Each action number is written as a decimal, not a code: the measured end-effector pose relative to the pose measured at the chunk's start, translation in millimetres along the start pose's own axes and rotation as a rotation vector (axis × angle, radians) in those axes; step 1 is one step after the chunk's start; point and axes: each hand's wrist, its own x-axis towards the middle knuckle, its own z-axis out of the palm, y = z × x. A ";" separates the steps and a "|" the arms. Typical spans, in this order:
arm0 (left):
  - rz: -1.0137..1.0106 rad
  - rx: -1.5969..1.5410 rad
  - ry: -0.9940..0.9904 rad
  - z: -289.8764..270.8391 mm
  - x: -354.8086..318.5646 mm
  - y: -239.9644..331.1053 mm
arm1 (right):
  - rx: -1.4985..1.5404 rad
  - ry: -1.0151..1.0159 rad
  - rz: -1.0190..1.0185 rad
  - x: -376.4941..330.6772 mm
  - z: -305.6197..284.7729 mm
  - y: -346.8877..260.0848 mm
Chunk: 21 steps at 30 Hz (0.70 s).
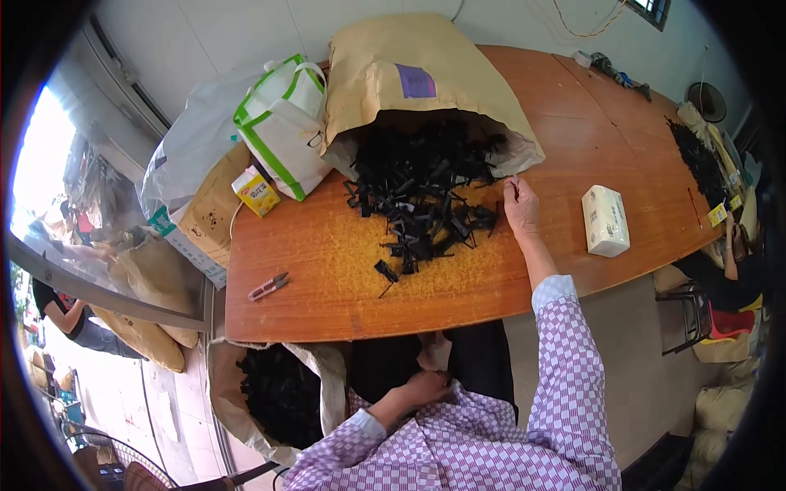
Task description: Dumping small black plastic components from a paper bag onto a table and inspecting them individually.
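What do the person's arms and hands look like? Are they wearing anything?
Both arms wear long sleeves in a purple and white checked pattern, part of a loose shirt. Each sleeve ends in a plain pale cuff at the wrist. The left hand and the right hand are bare: no gloves show. Any rings, watch or bracelet would be too small to tell.

The worktop edge is hiding part of the left hand, so its grip is staying unclear; whatever the right hand's fingertips are pinching is looking too small to tell
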 end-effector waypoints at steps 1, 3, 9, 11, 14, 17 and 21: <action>-0.002 0.002 -0.008 -25.7 -3.6 11.0 | 0.018 0.013 0.004 3.3 0.4 2.3; 0.271 -0.495 -0.049 -90.8 -13.6 38.0 | 0.040 0.026 0.014 11.4 -0.4 5.9; 0.160 -0.822 0.112 -221.1 18.8 63.4 | 0.059 0.030 0.052 20.7 3.2 6.5; 0.293 -1.029 0.242 -259.5 27.2 78.4 | 0.096 0.023 0.075 18.5 1.6 10.8; 0.221 -1.143 0.540 -312.5 54.4 83.3 | 0.036 0.017 0.073 17.3 3.4 11.7; 0.173 -1.469 0.641 -369.0 97.2 81.0 | 0.034 0.011 0.100 15.0 1.7 19.4; 0.222 -1.670 0.755 -421.8 135.9 71.3 | 0.019 0.021 0.092 12.6 1.1 6.2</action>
